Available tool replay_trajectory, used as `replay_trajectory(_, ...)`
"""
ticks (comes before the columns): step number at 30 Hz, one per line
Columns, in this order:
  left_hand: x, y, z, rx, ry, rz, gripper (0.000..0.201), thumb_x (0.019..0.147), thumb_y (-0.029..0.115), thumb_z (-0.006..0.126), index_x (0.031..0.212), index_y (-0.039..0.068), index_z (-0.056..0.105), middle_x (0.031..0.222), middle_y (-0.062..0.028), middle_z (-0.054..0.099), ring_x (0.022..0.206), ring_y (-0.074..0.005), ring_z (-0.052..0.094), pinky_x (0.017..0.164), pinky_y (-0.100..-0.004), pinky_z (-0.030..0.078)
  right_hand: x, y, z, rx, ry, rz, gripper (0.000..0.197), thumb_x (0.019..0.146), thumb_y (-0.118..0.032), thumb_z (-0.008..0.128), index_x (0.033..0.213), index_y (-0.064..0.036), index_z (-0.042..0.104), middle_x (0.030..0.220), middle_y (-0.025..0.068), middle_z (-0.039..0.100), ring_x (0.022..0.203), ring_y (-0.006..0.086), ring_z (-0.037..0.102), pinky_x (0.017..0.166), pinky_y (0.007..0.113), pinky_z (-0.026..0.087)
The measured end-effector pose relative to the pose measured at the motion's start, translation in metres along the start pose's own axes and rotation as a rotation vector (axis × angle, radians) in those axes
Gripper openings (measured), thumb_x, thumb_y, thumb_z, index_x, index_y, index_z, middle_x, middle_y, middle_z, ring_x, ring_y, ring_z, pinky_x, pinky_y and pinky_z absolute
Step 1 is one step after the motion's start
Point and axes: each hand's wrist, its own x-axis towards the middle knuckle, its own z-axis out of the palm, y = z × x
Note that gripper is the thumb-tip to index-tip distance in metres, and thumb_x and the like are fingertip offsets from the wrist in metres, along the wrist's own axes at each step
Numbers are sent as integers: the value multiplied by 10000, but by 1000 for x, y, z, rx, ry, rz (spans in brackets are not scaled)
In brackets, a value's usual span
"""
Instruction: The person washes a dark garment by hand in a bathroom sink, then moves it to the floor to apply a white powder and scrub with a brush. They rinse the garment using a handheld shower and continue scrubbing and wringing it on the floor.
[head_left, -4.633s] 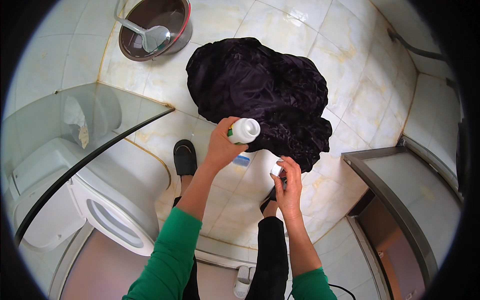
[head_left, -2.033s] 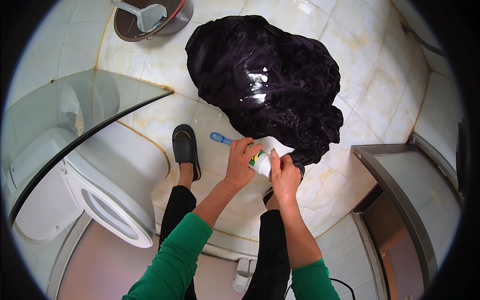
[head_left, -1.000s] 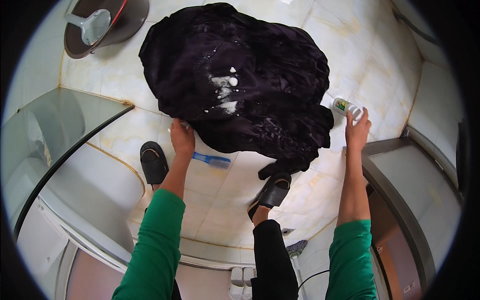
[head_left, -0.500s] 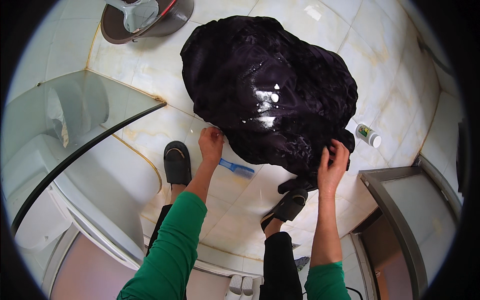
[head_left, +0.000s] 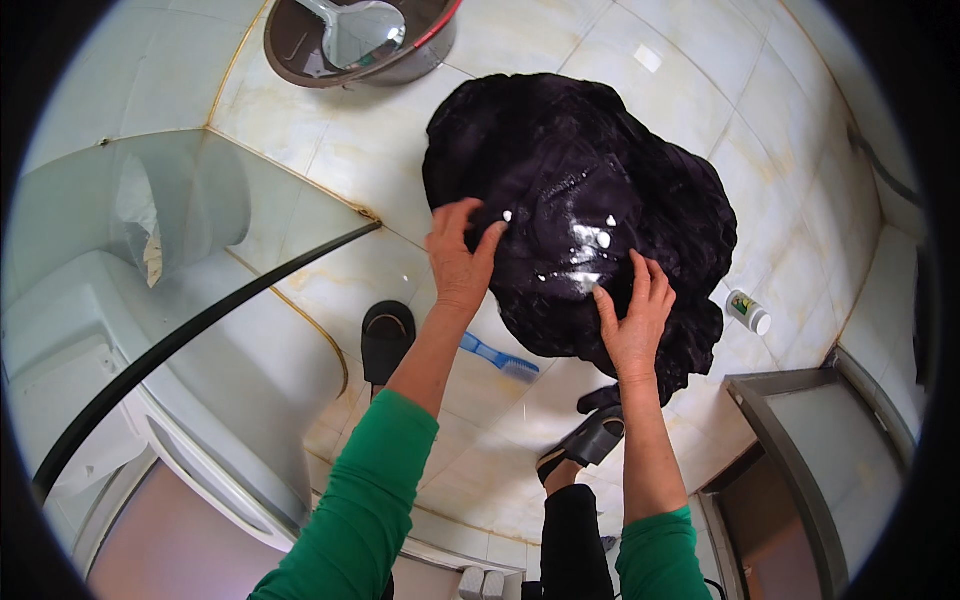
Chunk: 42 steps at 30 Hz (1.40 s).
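A wet black garment [head_left: 570,130] lies heaped on the tiled floor, with white suds or powder [head_left: 590,255] on its middle. My left hand [head_left: 462,258] is at the garment's left edge, thumb and fingers apart, beside a small white blob [head_left: 507,216]. Over the garment's near right part is my right hand [head_left: 637,320], its thumb and fingers spread below the white patch. Neither hand visibly grips the fabric, though some fingertips may be touching it. A blue scrub brush [head_left: 500,358] rests on the tiles between my forearms, bristles toward the right.
A white bottle [head_left: 749,312] lies tipped over to the right. At the far left stands a brown basin [head_left: 430,50] of water with a clear dipper [head_left: 362,35]. A glass panel with a dark edge [head_left: 200,322] curves along the left, a grey door frame [head_left: 800,390] at the right.
Both hands have moved over the garment: the left from beside its near left edge up onto its side, the right inward from its right end. The whole view has shifted, with things now farther right.
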Motion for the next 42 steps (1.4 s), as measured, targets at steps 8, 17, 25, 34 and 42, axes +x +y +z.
replay_trajectory(8,9,-69,36,-430,-108,-624,831,767,207,864,1373,-17,342,1262,-244,546,1102,-306,598,923,-389,520,12,23,9,17,123,145,673,877,-326,734,1457,-112,467,1366,201,470,1219,401,474,1070,467,384)
replay_trajectory(17,2,-60,-49,-659,7,-699,403,763,-15,719,1113,26,523,1027,-144,649,891,-232,637,777,-335,535,9,36,29,416,-143,393,828,763,-341,841,1478,-206,447,1268,133,439,1180,323,519,1022,393,444)
replay_trajectory(25,-2,-52,-125,-526,153,-681,351,721,-53,761,996,39,562,885,-96,654,797,-194,636,740,-317,526,-40,-42,59,457,-115,466,966,693,-155,860,1512,-208,350,1314,161,378,1178,372,508,992,420,476)
replay_trajectory(34,-12,-49,-201,-842,6,-1010,348,781,35,785,1079,-5,609,1030,-126,684,916,-251,677,841,-376,561,-44,-137,41,771,100,379,197,841,79,640,1000,-24,691,996,92,590,855,218,606,721,312,495)
replay_trajectory(42,-54,25,-126,-680,-407,-659,509,904,129,719,1369,77,519,1244,-100,611,1069,-211,643,925,-343,523,-13,-86,48,544,-129,367,467,866,-30,694,1304,8,537,1315,194,524,1210,310,557,994,313,479)
